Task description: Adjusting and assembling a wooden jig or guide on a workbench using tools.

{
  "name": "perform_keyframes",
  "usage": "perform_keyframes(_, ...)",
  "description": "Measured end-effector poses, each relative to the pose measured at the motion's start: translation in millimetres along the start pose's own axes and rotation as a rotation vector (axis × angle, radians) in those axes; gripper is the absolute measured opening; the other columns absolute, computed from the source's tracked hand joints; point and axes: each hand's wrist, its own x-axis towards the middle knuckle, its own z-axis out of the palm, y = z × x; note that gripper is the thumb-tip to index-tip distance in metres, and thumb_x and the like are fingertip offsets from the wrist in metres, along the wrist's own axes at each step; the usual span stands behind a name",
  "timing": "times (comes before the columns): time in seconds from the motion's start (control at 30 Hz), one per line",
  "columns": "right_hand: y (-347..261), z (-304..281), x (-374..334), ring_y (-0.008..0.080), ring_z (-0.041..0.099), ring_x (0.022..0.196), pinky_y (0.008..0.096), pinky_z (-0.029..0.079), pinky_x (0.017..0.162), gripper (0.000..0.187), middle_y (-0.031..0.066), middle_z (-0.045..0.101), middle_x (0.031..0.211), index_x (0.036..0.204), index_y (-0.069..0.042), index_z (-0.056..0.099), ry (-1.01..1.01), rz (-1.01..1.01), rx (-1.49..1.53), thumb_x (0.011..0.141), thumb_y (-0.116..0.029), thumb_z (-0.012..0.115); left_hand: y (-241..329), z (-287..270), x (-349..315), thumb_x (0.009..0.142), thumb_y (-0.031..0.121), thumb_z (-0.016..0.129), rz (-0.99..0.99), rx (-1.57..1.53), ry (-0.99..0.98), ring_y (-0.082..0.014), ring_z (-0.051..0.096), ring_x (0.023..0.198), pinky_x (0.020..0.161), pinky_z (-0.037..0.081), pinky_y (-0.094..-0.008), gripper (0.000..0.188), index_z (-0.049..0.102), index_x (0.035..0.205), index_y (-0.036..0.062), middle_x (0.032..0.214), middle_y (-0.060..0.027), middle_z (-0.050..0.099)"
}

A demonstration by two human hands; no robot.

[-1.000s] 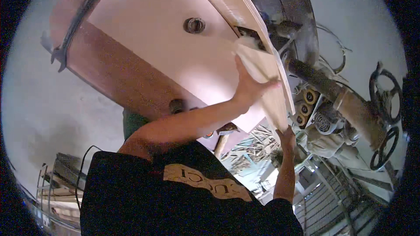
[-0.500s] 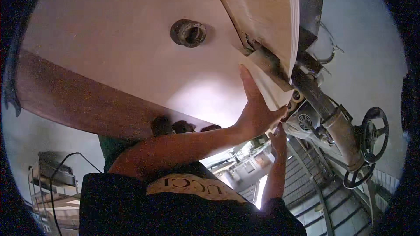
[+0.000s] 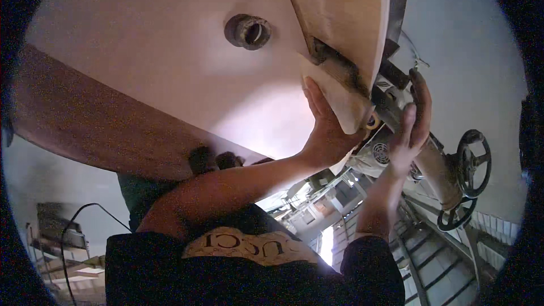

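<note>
My left hand (image 3: 326, 130) is closed round the lower end of a pale wooden piece (image 3: 335, 97), its thumb along the near side. The upper end of that piece lies by a dark slot in a large light-wood board (image 3: 345, 8). To the right, my right hand (image 3: 412, 124) is raised, fingers apart and holding nothing, in front of a machine arm (image 3: 433, 173). It is slightly blurred and stands apart from the wooden piece.
A broad pale surface (image 3: 170, 39) with a dark round pipe end (image 3: 249, 32) spreads at the upper left, bordered by a brown band (image 3: 102, 116). Handwheels (image 3: 475, 158) are at the right. A loaded shelf rack (image 3: 73, 260) and black cable (image 3: 67, 243) sit lower left.
My right hand has come off the lower end of the wooden piece and moved up and right, fingers spreading. My left hand keeps hold; the piece has tilted slightly. The whole view has shifted a little.
</note>
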Motion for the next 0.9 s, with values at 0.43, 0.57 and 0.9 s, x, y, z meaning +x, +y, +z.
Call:
perform_keyframes(0.43, 17, 61, -9, 0.0334, 0.033, 0.147, 0.054, 0.031, 0.12, 0.093, 0.0137, 0.005, 0.17, 0.165, -0.008, 0.013, 0.085, 0.005, -0.099, 0.094, -0.031, 0.069, 1, -1, 1, 0.078, 0.034, 0.089, 0.032, 0.015, 0.054, -0.0653, 0.001, 0.148, 0.121, 0.031, -0.054, 0.149, -0.036, 0.148, -0.0072, 0.153, -0.0483, -0.027)
perform_keyframes(0.57, 1, 71, -6, 0.036, 0.023, 0.153, 0.0555, 0.027, 0.121, 0.087, 0.0187, 0.005, 0.17, 0.164, -0.008, 0.017, 0.098, 0.012, -0.217, 0.099, -0.053, 0.054, 11, -10, -2, 0.075, 0.032, 0.09, 0.013, 0.157, 0.089, -0.0671, 0.017, 0.144, 0.114, 0.042, -0.0539, 0.148, -0.031, 0.151, -0.0081, 0.153, -0.0503, -0.021)
perform_keyframes(0.9, -4, 64, -4, 0.0398, 0.014, 0.156, 0.0559, 0.017, 0.124, 0.084, 0.0269, 0.01, 0.168, 0.16, -0.002, 0.028, 0.011, -0.105, -0.425, 0.105, -0.066, 0.024, 21, -15, 2, 0.075, 0.034, 0.091, -0.032, 0.076, 0.103, -0.0683, 0.044, 0.127, 0.101, 0.052, -0.0553, 0.145, -0.023, 0.155, -0.007, 0.154, -0.0527, -0.012)
